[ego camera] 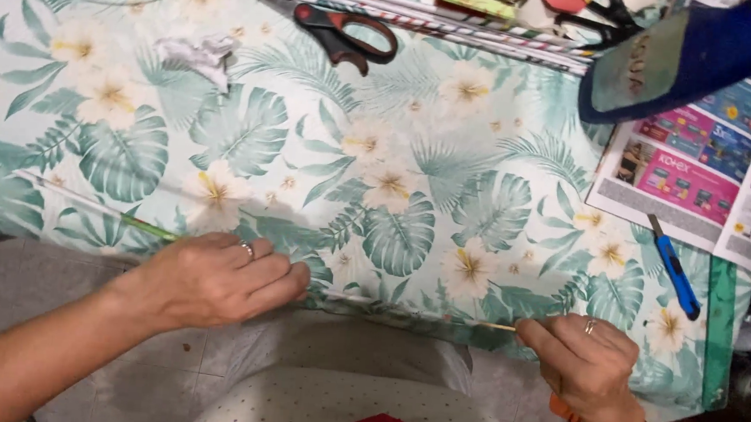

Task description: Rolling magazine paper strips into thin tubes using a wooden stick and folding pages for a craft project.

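Note:
A long thin rolled paper tube lies along the near edge of a table covered with a leaf-and-flower cloth. My left hand lies flat over the tube's middle, fingers pressing it onto the cloth, a ring on one finger. My right hand pinches a thin wooden skewer tip that sticks out of the tube's right end at the table edge. Part of the tube is hidden under my left hand.
Red-handled scissors lie at the far middle beside several more rolled paper tubes. A blue utility knife rests at the right, next to an open printed leaflet. A crumpled white scrap sits far left.

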